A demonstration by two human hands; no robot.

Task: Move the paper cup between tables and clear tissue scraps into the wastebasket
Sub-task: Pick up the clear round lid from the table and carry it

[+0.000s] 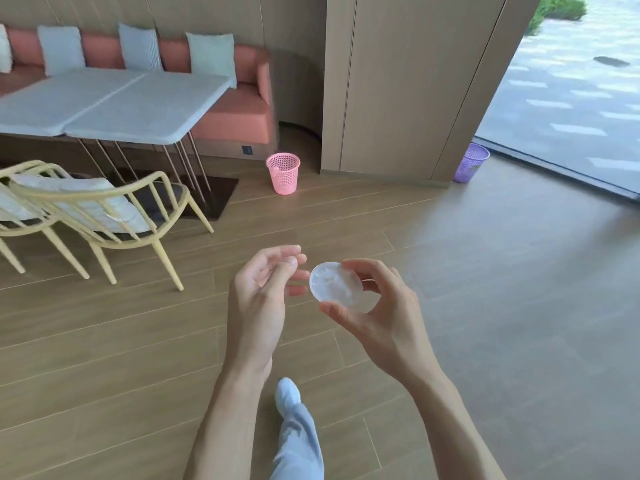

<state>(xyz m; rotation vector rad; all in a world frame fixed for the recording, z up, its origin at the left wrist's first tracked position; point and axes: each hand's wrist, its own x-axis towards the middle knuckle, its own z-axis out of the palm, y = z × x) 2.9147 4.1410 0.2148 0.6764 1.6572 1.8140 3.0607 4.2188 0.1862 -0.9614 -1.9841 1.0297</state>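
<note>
Head view: right hand point(377, 306) grips paper cup point(336, 285) at centre, white stuff inside; left hand point(263, 289) relaxed, empty, just beside; pink wastebasket point(283, 173) on floor at 12 o'clock.

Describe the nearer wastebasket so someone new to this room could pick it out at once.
Start at the two pale tables pushed against the salmon bench. Just past the bench's right end, on the wooden floor before the curved wall panel, stands the pink wastebasket. It is pink mesh and upright, unlike the purple wastebasket farther right, tilted by the glass doorway.
</note>
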